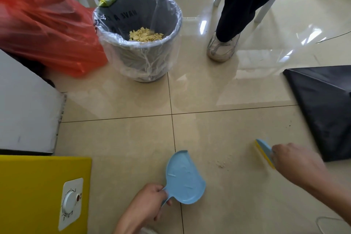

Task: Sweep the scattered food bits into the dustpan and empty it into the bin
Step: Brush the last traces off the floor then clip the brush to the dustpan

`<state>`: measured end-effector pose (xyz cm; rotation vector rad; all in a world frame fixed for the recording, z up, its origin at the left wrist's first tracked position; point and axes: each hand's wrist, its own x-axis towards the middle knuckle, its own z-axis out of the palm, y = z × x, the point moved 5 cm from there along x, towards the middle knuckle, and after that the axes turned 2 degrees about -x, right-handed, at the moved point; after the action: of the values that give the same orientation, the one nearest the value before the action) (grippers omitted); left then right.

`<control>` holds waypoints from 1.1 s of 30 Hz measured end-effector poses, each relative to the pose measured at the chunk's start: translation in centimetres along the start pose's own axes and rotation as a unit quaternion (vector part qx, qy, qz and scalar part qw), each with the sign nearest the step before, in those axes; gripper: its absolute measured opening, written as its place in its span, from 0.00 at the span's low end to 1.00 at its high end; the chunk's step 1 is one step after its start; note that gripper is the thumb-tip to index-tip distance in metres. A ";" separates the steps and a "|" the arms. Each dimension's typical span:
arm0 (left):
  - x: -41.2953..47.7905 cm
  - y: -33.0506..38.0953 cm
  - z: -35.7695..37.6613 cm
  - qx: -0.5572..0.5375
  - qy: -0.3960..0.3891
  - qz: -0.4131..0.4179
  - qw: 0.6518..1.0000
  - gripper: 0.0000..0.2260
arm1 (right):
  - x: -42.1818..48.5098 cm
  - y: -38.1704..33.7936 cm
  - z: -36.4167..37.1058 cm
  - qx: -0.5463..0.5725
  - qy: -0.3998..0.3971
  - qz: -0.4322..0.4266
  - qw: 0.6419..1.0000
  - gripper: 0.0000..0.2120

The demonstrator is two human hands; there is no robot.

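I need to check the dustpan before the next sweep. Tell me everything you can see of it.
The dustpan is small, light blue, seemingly plastic, with a rounded pan, a raised rim and a short handle. It looks empty. It sits low at the tiled floor, its open edge facing right toward a few crumbs. The left hand holds it, fingers wrapped around the handle. Nothing else touches it.

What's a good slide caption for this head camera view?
Left hand holds blue dustpan, right hand sweeps brush toward last crumbs; lined bin already holds food bits.
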<state>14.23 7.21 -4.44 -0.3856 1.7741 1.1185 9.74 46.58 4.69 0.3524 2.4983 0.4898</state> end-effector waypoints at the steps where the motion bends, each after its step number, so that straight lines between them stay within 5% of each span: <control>1: 0.1 0.2 0.5 0.003 -0.005 -0.011 1.000 0.16 | -0.3 -1.1 1.1 0.010 -0.018 -0.008 1.000 0.10; 12: 1.2 3.6 2.5 0.050 -0.010 -0.046 0.998 0.12 | -6.8 -14.2 1.0 0.149 -0.006 -0.149 0.978 0.17; 18: 0.7 2.8 1.7 0.041 -0.010 -0.059 0.997 0.12 | -9.6 -14.5 -1.7 0.255 -0.043 -0.189 0.947 0.16; 26: -0.3 0.3 0.4 0.008 0.001 -0.076 0.997 0.15 | -4.7 -8.5 -0.8 0.115 0.039 -0.061 0.991 0.14; 33: 0.2 -0.3 0.1 0.041 0.014 -0.088 0.995 0.16 | -8.7 -16.7 0.9 0.166 -0.085 -0.192 0.963 0.17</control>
<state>14.38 7.15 -4.81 -0.4994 1.7666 0.9173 14.85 28.83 1.25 0.0263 2.3927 -0.1141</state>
